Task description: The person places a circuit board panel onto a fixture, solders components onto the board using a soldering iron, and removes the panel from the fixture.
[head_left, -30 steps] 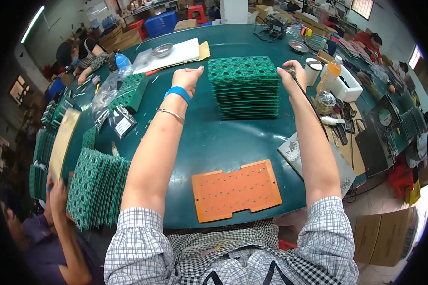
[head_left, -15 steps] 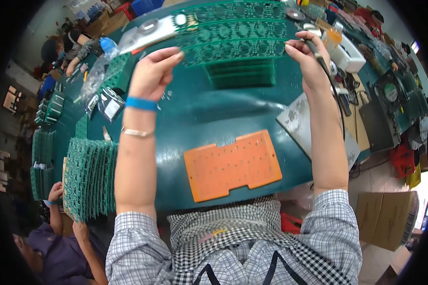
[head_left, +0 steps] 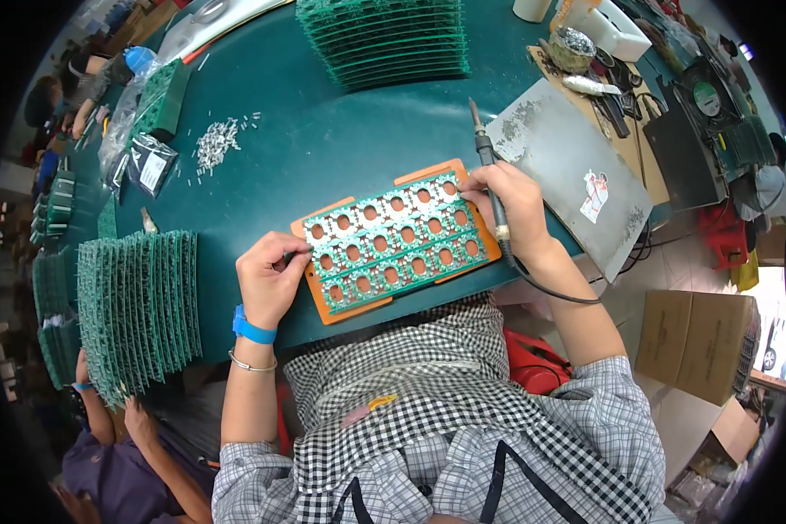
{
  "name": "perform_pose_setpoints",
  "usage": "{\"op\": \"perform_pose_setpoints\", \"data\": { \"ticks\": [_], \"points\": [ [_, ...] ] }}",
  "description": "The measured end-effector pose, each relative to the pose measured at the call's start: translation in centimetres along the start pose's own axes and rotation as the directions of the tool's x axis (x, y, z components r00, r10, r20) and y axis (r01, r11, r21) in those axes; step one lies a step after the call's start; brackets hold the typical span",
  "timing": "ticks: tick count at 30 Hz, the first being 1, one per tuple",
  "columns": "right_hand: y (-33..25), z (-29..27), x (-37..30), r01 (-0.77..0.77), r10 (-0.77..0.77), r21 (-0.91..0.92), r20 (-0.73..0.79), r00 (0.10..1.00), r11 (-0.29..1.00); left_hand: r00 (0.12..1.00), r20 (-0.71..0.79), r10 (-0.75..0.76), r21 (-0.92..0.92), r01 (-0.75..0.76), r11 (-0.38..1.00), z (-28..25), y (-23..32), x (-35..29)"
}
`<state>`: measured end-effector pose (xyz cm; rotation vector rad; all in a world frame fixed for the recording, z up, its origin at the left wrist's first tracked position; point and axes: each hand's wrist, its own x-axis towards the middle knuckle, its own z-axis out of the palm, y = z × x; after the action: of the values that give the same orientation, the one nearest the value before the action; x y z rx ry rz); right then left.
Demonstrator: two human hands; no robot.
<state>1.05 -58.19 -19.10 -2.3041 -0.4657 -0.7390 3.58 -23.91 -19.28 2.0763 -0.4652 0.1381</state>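
A green circuit board panel (head_left: 394,239) with rows of round holes lies over an orange fixture plate (head_left: 358,311) at the table's near edge. The fixture shows through the holes and past the panel's edges. My left hand (head_left: 269,275), closed in a pinch, grips the panel's left edge. At the upper right corner, my right hand (head_left: 513,205) has its fingertips on the panel's edge. That same hand holds a soldering iron (head_left: 487,153), its tip pointing away from me and its cord hanging over my forearm.
Beyond the panel stands a stack of green boards (head_left: 389,44). Another board stack (head_left: 135,306) is at left, with a co-worker's hand (head_left: 140,422) below it. Small white pieces (head_left: 218,142) lie scattered. A grey metal plate (head_left: 555,148) and foil-lined bowl (head_left: 572,48) are at right.
Both hands have come back toward me from the far board stack. The panel now lies over the orange fixture, which was bare before. The soldering iron stayed in my right hand.
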Motion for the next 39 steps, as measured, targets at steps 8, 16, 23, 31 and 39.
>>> {"op": "perform_pose_setpoints", "data": {
  "ticks": [8, 16, 23, 31, 39],
  "points": [
    [-0.8, 0.4, -1.1, -0.197, 0.201, 0.108, -0.033, 0.979, 0.975, 1.000, 0.011, -0.005, 0.039, 0.005, 0.999, 0.1, 0.6, -1.3],
    [-1.0, 0.8, -1.0, -0.405, 0.411, 0.167, 0.000, 0.912, 0.899, 0.998, 0.018, -0.058, 0.003, 0.058, 0.998, 0.2, 0.9, -2.4],
    [-0.5, 0.2, -1.3, -0.467, 0.486, 0.296, 0.008, 0.874, 0.833, 0.996, 0.015, -0.088, -0.001, 0.088, 0.996, 0.5, 1.7, -2.6],
    [-2.5, 0.3, -1.7, -0.425, 0.421, 0.152, 0.057, 0.905, 0.892, 0.978, 0.145, -0.149, 0.024, 0.147, 0.989, -0.8, 2.3, -2.8],
    [0.6, -8.2, -5.9, -0.486, 0.363, -0.215, -0.433, 0.825, 0.847, 0.958, 0.201, -0.205, -0.047, 0.218, 0.975, -1.1, 3.0, -3.3]
  ]
}}
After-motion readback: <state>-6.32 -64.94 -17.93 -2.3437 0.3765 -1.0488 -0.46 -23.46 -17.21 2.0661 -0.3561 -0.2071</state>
